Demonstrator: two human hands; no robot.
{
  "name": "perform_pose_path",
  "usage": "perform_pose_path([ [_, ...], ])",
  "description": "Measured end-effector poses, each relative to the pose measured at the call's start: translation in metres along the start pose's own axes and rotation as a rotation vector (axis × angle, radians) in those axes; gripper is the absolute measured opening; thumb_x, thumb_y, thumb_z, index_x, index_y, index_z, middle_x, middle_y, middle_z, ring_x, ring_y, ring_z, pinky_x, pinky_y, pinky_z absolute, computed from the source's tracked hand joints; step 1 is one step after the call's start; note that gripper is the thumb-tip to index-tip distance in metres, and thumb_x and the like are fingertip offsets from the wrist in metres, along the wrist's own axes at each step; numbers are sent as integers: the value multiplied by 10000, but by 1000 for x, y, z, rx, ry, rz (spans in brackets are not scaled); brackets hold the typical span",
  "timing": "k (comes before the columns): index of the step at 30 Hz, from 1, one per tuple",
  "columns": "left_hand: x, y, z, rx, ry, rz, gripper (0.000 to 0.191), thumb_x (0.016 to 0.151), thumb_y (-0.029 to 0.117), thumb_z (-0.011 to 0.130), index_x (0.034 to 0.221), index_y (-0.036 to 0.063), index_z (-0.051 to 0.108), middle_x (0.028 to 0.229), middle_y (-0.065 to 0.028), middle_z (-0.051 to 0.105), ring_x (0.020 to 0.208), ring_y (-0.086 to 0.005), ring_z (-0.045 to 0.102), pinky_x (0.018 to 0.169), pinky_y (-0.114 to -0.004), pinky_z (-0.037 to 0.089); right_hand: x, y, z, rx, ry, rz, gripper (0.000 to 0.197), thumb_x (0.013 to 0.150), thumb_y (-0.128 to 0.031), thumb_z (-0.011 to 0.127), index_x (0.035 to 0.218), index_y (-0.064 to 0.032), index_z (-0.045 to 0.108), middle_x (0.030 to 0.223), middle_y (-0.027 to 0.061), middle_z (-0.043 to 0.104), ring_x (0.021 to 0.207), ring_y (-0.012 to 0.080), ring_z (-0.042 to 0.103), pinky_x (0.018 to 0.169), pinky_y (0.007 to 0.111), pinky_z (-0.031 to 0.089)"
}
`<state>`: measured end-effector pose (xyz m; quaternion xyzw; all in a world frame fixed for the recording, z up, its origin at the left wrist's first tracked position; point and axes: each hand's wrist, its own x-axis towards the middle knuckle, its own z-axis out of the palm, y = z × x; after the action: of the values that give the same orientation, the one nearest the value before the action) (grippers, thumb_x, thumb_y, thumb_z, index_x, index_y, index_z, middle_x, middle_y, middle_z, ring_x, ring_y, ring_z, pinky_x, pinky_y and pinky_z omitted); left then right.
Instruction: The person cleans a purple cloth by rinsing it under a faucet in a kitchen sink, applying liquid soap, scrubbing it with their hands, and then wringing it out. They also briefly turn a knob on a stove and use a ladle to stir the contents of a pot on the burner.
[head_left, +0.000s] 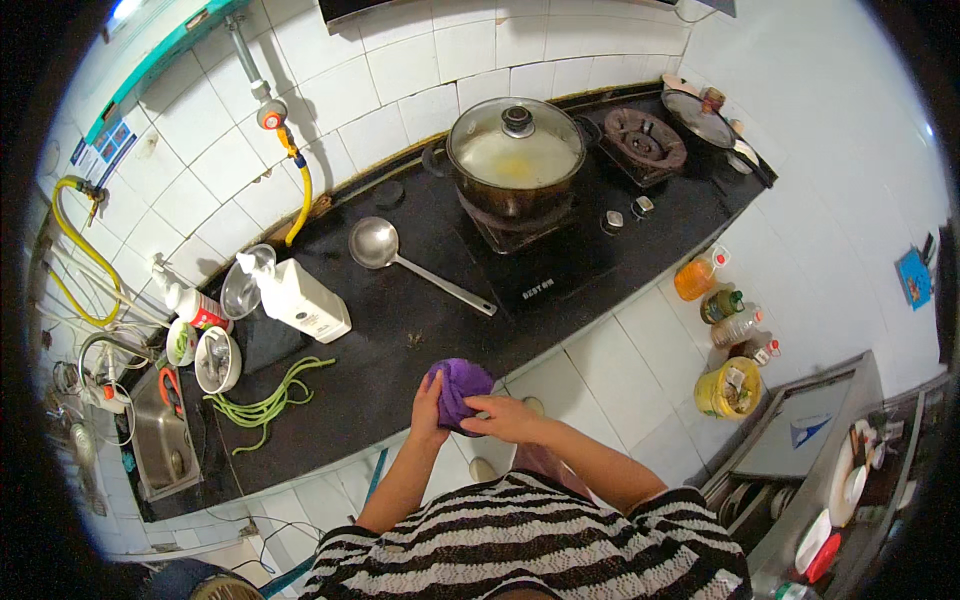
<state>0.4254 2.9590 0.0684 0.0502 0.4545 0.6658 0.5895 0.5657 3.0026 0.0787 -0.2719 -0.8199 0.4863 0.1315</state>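
A bunched purple cloth (461, 386) is between my two hands, just off the front edge of the black countertop (375, 375). My left hand (428, 411) grips its left side. On the lower right, the fingers of my right hand (501, 418) press into the cloth; whether anything is inside its folds is hidden. Farther back on the counter lies a metal ladle (375, 244), its handle pointing towards me. A lidded pot (517, 161) stands on the left burner, with pale, cloudy contents showing through its glass lid. Green long beans (274, 405) are spread to the left of my hands.
A white pump bottle (307, 300), a white bowl with utensils (218, 360) and a steel sink (161, 450) are at left. The bare burner (645, 146) and a lidded pan (697, 116) are back right. Several bottles and a yellow bucket (727, 390) stand on the floor at right.
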Motion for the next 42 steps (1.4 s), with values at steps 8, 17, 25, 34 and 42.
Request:
perform_pose_path([
  [8, 48, 25, 30, -209, 104, -13, 295, 794, 321, 473, 962, 79, 482, 876, -67, 549, 833, -208, 528, 768, -359, 420, 37, 30, -133, 138, -52, 135, 379, 684, -201, 620, 1033, -98, 512, 901, 83, 580, 784, 160, 564, 652, 252, 451],
  [17, 70, 31, 40, -159, 267, 133, 280, 811, 312, 437, 958, 78, 487, 891, -65, 547, 842, -206, 524, 784, -350, 407, 47, 186, -279, -429, 740, 382, 435, 598, -133, 666, 970, -75, 447, 821, 113, 502, 752, 267, 511, 636, 344, 428],
  [25, 75, 43, 41, -157, 257, 130, 271, 814, 305, 438, 949, 78, 500, 903, -54, 547, 859, -196, 517, 802, -341, 399, 87, 220, -303, -439, 747, 460, 637, 571, -248, 695, 1094, -83, 371, 978, 139, 450, 904, 303, 461, 715, 370, 421],
  [34, 88, 36, 37, -145, 251, 96, 277, 792, 309, 479, 945, 80, 505, 899, -48, 550, 857, -188, 515, 793, -334, 401, 98, 222, -295, -554, 854, 431, 626, 579, -354, 685, 1051, -67, 391, 977, 118, 442, 910, 290, 449, 685, 372, 438],
  [42, 85, 21, 49, -144, 301, 45, 274, 792, 300, 484, 954, 80, 502, 898, -46, 548, 844, -181, 518, 783, -327, 408, 102, 226, -288, -669, 943, 411, 501, 624, -428, 621, 921, -67, 442, 833, 105, 508, 820, 286, 494, 628, 378, 441],
])
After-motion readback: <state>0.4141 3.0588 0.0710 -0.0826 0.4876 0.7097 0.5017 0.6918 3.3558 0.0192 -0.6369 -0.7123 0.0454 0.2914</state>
